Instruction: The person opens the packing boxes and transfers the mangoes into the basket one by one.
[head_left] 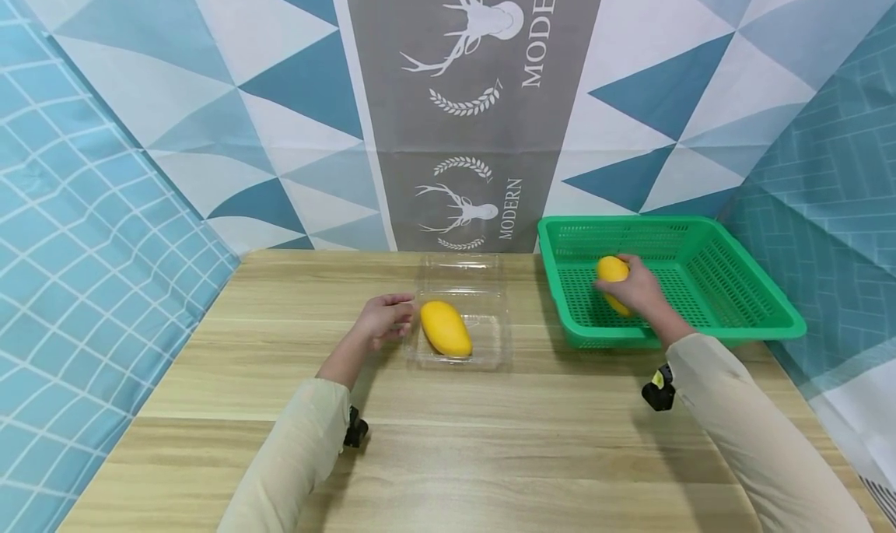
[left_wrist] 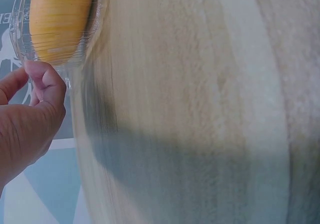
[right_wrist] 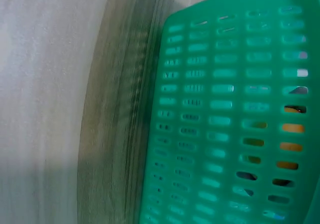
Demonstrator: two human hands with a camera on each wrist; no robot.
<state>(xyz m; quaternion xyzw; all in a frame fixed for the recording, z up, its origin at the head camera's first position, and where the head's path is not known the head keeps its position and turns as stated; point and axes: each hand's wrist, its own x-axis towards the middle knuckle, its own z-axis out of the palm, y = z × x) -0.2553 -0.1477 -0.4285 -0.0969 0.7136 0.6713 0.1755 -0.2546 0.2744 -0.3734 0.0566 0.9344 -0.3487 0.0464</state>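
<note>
A yellow mango (head_left: 446, 329) lies in a hinged clear plastic container (head_left: 493, 338), its lid folded back toward the wall. My left hand (head_left: 387, 318) is at the container's left side; in the left wrist view the thumb and a finger (left_wrist: 44, 77) pinch at its rim, beside the mango (left_wrist: 60, 22). Inside the green basket (head_left: 759, 327), my right hand (head_left: 638, 285) grips a second yellow mango (head_left: 612, 270) from its right side. From the right wrist, the perforated basket wall (right_wrist: 220, 109) hides that hand, and patches of yellow show through its slots.
The wooden table (head_left: 448, 440) runs up to a patterned wall cloth (head_left: 476, 128) at the back. Blue cloths hang at the left (head_left: 84, 206) and right (head_left: 826, 191). The basket stands at the table's back right, with raised sides around the right hand.
</note>
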